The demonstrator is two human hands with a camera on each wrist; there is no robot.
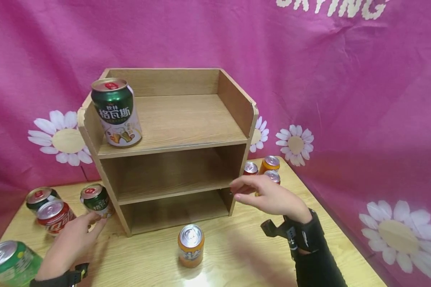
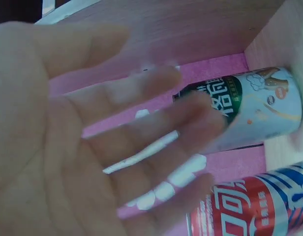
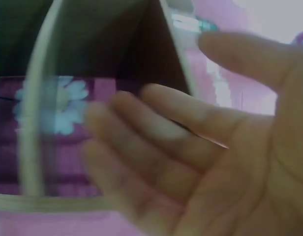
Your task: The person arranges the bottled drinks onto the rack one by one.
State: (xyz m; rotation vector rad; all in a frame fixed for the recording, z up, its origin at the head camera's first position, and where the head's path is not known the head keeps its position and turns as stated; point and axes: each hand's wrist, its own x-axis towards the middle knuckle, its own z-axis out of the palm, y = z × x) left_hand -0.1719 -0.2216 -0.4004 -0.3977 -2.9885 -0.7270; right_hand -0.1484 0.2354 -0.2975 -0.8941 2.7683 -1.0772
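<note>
The left hand (image 1: 72, 241) is loose, with its fingers spread and nothing in them. The kvass can (image 1: 97, 202) stands on the counter (image 1: 143, 259) just ahead of its fingertips. I cannot tell if they touch it. The red can (image 1: 57, 221) is just beside the left hand, on its outer side, and the back can (image 1: 39, 195) is behind that one. The green can (image 1: 12, 265) stands near the left wrist, farther out.

The right hand (image 1: 273, 197) is loose too, its fingers a bit bent, and it holds nothing. It is up in front of the shelf's right side. Past it are the far orange can (image 1: 271, 163) and two red cans (image 1: 250, 169). The right hand hides part of this bunch.

The shelf (image 1: 179, 147) is big and stands ahead of both hands, in between them. Its side wall is in the way, just inward of the kvass can. The top can (image 1: 118, 115) sits up on it, higher than the left hand. The orange can (image 1: 191, 247) stands on the counter between the two hands. A pink cloth (image 1: 344, 99) with white flowers hangs behind it all.
</note>
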